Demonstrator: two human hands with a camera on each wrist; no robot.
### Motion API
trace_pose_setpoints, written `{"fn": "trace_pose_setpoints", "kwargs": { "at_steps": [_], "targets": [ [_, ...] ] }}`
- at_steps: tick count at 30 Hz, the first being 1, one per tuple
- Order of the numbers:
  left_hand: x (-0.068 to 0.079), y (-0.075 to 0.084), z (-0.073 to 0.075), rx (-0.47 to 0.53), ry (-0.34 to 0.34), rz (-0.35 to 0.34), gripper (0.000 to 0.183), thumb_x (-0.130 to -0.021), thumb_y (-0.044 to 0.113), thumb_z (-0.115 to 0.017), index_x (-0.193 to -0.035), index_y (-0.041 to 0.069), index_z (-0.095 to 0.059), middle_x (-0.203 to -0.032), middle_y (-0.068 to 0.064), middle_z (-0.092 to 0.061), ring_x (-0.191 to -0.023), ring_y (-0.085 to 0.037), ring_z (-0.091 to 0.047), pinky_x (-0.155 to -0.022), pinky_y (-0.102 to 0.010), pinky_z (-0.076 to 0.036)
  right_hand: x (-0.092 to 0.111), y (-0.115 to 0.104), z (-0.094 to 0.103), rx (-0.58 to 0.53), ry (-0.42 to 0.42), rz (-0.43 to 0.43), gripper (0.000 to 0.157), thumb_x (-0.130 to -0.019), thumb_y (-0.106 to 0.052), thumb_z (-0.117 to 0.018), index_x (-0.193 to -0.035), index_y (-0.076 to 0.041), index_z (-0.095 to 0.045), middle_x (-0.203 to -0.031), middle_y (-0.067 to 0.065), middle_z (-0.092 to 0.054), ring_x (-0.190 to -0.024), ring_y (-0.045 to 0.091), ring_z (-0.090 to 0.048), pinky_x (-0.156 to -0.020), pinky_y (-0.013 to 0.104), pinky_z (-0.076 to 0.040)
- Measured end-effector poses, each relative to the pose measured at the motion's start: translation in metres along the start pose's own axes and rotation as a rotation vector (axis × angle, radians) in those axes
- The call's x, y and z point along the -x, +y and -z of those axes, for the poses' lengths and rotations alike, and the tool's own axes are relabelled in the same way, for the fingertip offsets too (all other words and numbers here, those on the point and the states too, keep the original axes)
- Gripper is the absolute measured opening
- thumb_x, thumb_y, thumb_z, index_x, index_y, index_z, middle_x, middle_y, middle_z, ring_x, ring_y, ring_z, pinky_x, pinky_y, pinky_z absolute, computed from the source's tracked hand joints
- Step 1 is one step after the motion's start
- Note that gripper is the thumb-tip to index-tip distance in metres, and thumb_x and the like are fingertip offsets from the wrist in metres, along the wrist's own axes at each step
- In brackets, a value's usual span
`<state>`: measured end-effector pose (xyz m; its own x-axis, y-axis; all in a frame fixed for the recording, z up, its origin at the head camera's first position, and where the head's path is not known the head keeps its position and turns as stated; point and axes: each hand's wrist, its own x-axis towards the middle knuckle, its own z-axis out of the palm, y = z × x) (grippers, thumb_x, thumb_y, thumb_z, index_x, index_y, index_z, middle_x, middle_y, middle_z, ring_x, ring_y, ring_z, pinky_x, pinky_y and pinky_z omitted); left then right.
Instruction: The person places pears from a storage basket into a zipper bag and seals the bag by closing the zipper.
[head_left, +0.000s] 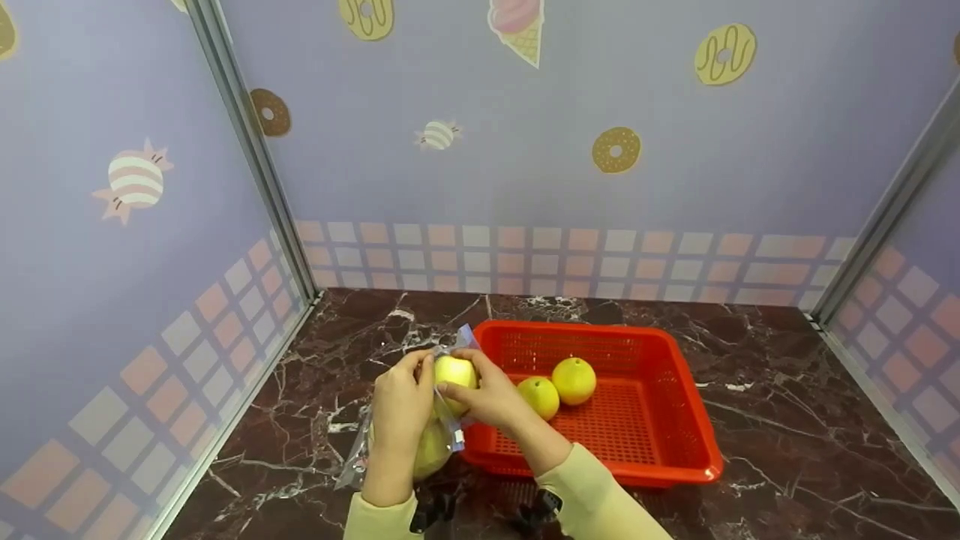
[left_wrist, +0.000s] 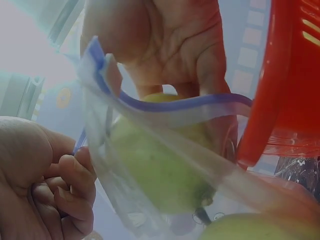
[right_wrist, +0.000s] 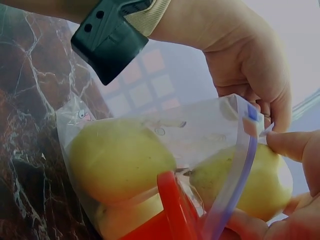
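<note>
My left hand [head_left: 401, 409] pinches the upper edge of a clear zip bag [right_wrist: 200, 125] that has a blue zip strip [right_wrist: 246, 160]. With its fingers round a yellow-green pear [head_left: 456, 371], my right hand [head_left: 491, 394] holds it at the bag's mouth. In the right wrist view that pear lies partly behind the clear plastic. Lower in the bag sit a large pear [right_wrist: 120, 160] and another pear [right_wrist: 130, 215], partly hidden by a red rim. The left wrist view shows the left hand [left_wrist: 55, 187] at the strip and the right hand [left_wrist: 175, 50] above the pear.
A red plastic basket [head_left: 679, 405] stands right of the bag, close against it. Inside it lie one pear [head_left: 538, 397] and a second pear [head_left: 574, 380]. The dark marble-patterned table [head_left: 795, 420] is bordered by patterned walls [head_left: 525, 180] at the back and sides.
</note>
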<state>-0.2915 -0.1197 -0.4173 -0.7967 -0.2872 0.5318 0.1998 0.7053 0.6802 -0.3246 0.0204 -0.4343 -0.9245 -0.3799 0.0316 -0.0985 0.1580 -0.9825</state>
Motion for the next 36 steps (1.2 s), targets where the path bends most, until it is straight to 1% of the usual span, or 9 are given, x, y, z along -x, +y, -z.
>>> {"fn": "trace_pose_setpoints", "kwargs": {
  "at_steps": [3, 6, 9, 11, 15, 19, 24, 30, 36],
  "targets": [
    [0.000, 0.000, 0.000, 0.003, -0.002, -0.002, 0.017, -0.097, 0.010, -0.065, -0.104, 0.002, -0.078, -0.080, -0.013, -0.075, -0.065, -0.025, -0.063, -0.063, -0.045, -0.053, 0.001, 0.000, 0.000, -0.009, -0.005, -0.004, 0.059, -0.095, -0.015, -0.072, -0.148, -0.006, -0.046, -0.130, 0.025, -0.058, -0.091, 0.025, -0.066, -0.061, 0.035, -0.060],
    [0.000, 0.001, 0.000, 0.003, -0.004, -0.004, 0.016, -0.097, 0.009, -0.065, -0.103, 0.002, -0.078, -0.072, -0.011, -0.070, -0.061, -0.021, -0.057, -0.059, -0.041, -0.050, 0.002, -0.001, 0.002, 0.010, 0.016, 0.015, 0.057, -0.096, -0.013, -0.070, -0.147, -0.003, -0.046, -0.136, 0.027, -0.056, -0.108, 0.033, -0.066, -0.070, 0.038, -0.062],
    [0.000, 0.000, 0.000, 0.006, 0.006, -0.015, 0.016, -0.097, 0.009, -0.065, -0.102, 0.001, -0.078, -0.067, -0.008, -0.066, -0.058, -0.018, -0.052, -0.057, -0.037, -0.047, 0.002, -0.001, 0.003, 0.047, 0.044, 0.048, 0.053, -0.096, -0.013, -0.070, -0.143, -0.001, -0.049, -0.138, 0.030, -0.057, -0.119, 0.041, -0.063, -0.079, 0.042, -0.062],
    [0.000, 0.001, 0.000, 0.011, 0.013, -0.014, 0.015, -0.097, 0.009, -0.065, -0.102, 0.001, -0.078, -0.067, -0.009, -0.066, -0.058, -0.018, -0.051, -0.057, -0.036, -0.046, 0.002, -0.001, 0.004, 0.070, 0.055, 0.070, 0.050, -0.096, -0.013, -0.070, -0.140, -0.001, -0.052, -0.136, 0.030, -0.059, -0.119, 0.042, -0.063, -0.083, 0.043, -0.061],
    [0.001, 0.000, 0.001, 0.023, 0.014, 0.000, 0.016, -0.098, 0.009, -0.065, -0.102, 0.000, -0.078, -0.071, -0.010, -0.069, -0.059, -0.018, -0.052, -0.058, -0.035, -0.046, 0.003, 0.000, 0.005, 0.084, 0.053, 0.078, 0.044, -0.096, -0.012, -0.068, -0.137, -0.001, -0.055, -0.134, 0.028, -0.062, -0.114, 0.040, -0.066, -0.083, 0.041, -0.060],
    [0.001, 0.000, 0.002, 0.022, 0.006, -0.003, 0.017, -0.098, 0.010, -0.064, -0.103, 0.001, -0.078, -0.072, -0.010, -0.069, -0.059, -0.017, -0.052, -0.058, -0.034, -0.045, 0.004, -0.001, 0.007, 0.096, 0.046, 0.083, 0.044, -0.096, -0.013, -0.068, -0.136, 0.000, -0.056, -0.132, 0.027, -0.063, -0.112, 0.038, -0.067, -0.084, 0.041, -0.060],
    [0.001, 0.001, 0.002, 0.014, 0.002, -0.014, 0.018, -0.099, 0.010, -0.064, -0.104, 0.001, -0.078, -0.069, -0.009, -0.067, -0.057, -0.015, -0.050, -0.056, -0.031, -0.043, 0.004, -0.002, 0.009, 0.108, 0.042, 0.088, 0.041, -0.096, -0.014, -0.068, -0.134, -0.001, -0.057, -0.131, 0.025, -0.064, -0.114, 0.040, -0.066, -0.087, 0.042, -0.060],
    [0.001, 0.000, 0.001, 0.001, 0.016, -0.015, 0.016, -0.098, 0.008, -0.064, -0.102, 0.001, -0.078, -0.068, -0.009, -0.067, -0.058, -0.017, -0.053, -0.056, -0.035, -0.046, 0.005, -0.003, 0.011, 0.133, 0.026, 0.095, 0.037, -0.096, -0.014, -0.067, -0.130, 0.000, -0.060, -0.129, 0.025, -0.065, -0.115, 0.041, -0.065, -0.088, 0.043, -0.059],
    [0.001, 0.001, 0.001, 0.007, 0.015, -0.020, 0.016, -0.098, 0.009, -0.064, -0.102, 0.001, -0.078, -0.071, -0.010, -0.070, -0.059, -0.018, -0.055, -0.057, -0.035, -0.047, 0.005, -0.003, 0.014, 0.179, 0.022, 0.086, 0.031, -0.096, -0.015, -0.068, -0.124, -0.002, -0.064, -0.126, 0.022, -0.068, -0.115, 0.039, -0.066, -0.091, 0.044, -0.059]
  ]
}}
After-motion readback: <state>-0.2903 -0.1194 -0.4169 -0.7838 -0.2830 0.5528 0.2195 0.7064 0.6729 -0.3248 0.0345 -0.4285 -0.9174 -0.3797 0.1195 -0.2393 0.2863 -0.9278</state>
